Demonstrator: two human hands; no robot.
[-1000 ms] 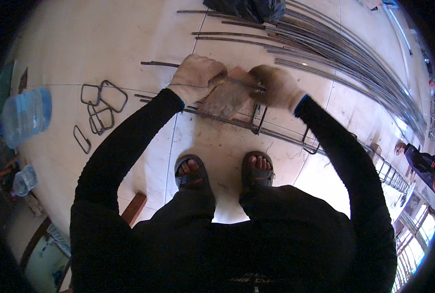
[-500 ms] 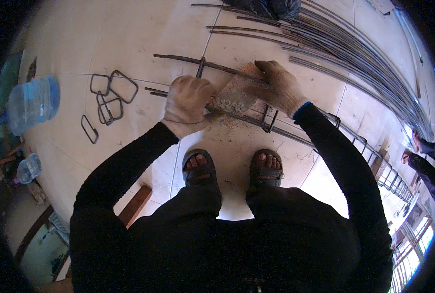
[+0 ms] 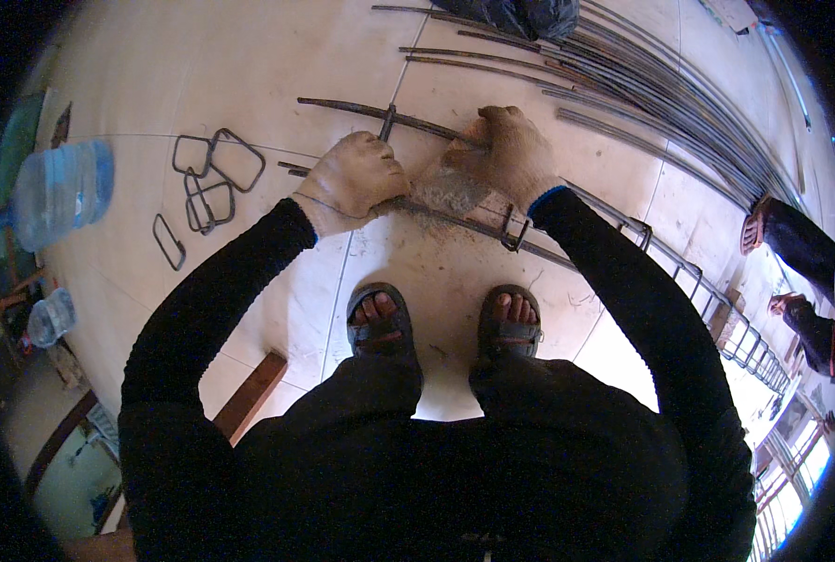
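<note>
My left hand (image 3: 356, 181), in a beige work glove, is closed beside a rebar stirrup (image 3: 388, 122) that hangs on the upper steel bar (image 3: 342, 107). Its fingers hide what they hold; a thin dark line like wire crosses the glove's cuff. My right hand (image 3: 511, 155), gloved too, is closed round the upper bar above a dusty block (image 3: 450, 190). The block sits between the upper bar and the lower bar (image 3: 473, 225). Another stirrup (image 3: 513, 229) stands on the lower bar, and the frame runs on to the right under my forearm.
Several loose stirrups (image 3: 213, 183) lie on the tiles at left, near a large clear-blue water bottle (image 3: 64, 195). A pile of long steel bars (image 3: 661, 103) stretches across the far right, with a black plastic bag (image 3: 511, 14) at the top. Another person's legs (image 3: 801, 244) show at right.
My left hand has shifted slightly left and turned. My right hand has moved a little left and up along the upper bar. At the right edge, another person's foot has come further into view.
</note>
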